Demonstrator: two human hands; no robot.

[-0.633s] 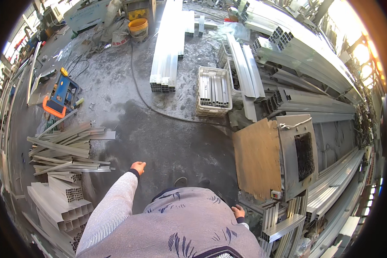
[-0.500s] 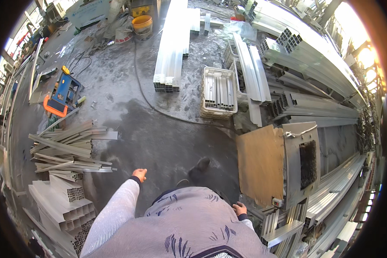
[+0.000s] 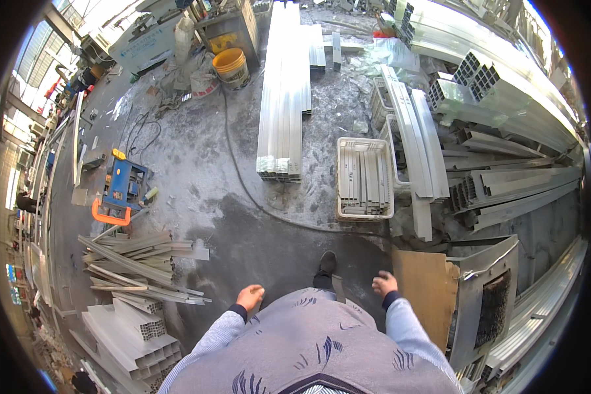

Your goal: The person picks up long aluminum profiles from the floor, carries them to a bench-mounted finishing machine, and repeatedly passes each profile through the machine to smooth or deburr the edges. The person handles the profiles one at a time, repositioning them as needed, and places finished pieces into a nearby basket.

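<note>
Hands [image 3: 250,297] [image 3: 385,283]: palms apparently hidden; apron [image 3: 308,348] cut off below.

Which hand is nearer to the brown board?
Right. In the picture, the right hand is just beside the left edge of the brown board; the left hand is much farther left.

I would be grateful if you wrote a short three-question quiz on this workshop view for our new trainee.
1. True or false: the left hand is touching the white crate.
2. In the picture, where is the yellow bucket relative to the long metal profiles on the floor? A) to their left; B) to their right; C) on top of them.
3. Which hand is nearer to the brown board?

Key: 1. False, they are well apart. 2. A. 3. The right hand.
</note>
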